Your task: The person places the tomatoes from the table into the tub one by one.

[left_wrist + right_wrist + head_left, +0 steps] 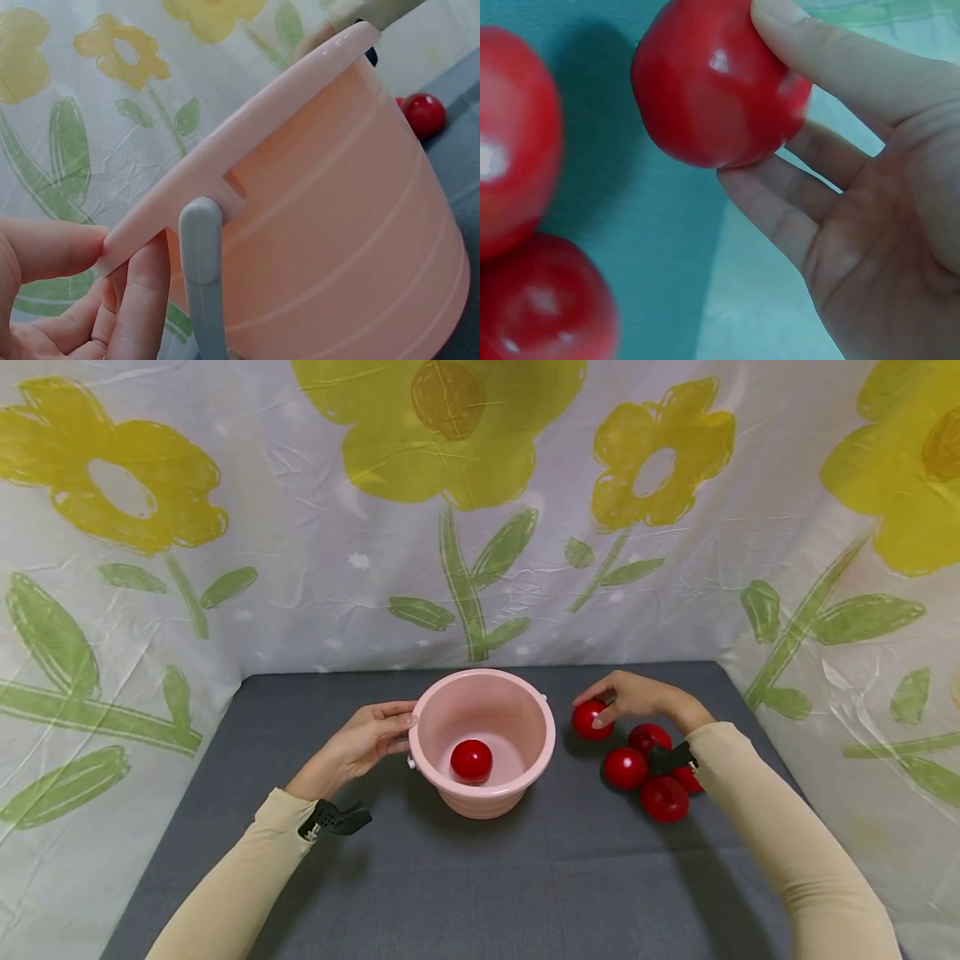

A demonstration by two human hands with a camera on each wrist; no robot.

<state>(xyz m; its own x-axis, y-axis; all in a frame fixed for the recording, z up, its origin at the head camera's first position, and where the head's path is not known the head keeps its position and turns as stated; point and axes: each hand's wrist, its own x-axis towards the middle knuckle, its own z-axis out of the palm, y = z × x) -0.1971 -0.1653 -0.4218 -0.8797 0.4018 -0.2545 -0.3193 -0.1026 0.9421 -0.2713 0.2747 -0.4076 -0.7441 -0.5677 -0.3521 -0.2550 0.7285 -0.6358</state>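
A pink bucket [480, 793] with ribbed sides stands mid-table, tilted toward the camera in the left wrist view. One shiny red round fruit [471, 762] lies on its inner bottom. My left hand [358, 740] pinches the bucket's left rim, thumb on one side and fingers under it, close to the pale handle [202, 262]. To the right of the bucket, my right hand [637, 695] holds another red round fruit [720, 82] between thumb and fingers. Several similar red fruits [625, 768] cluster on the table just below that hand; the wrist partly hides some.
A dark grey cloth [480, 885] covers the table. Behind it and at both sides hangs a white curtain [300, 610] printed with yellow flowers. Each wrist carries a black strap-on device [341, 818].
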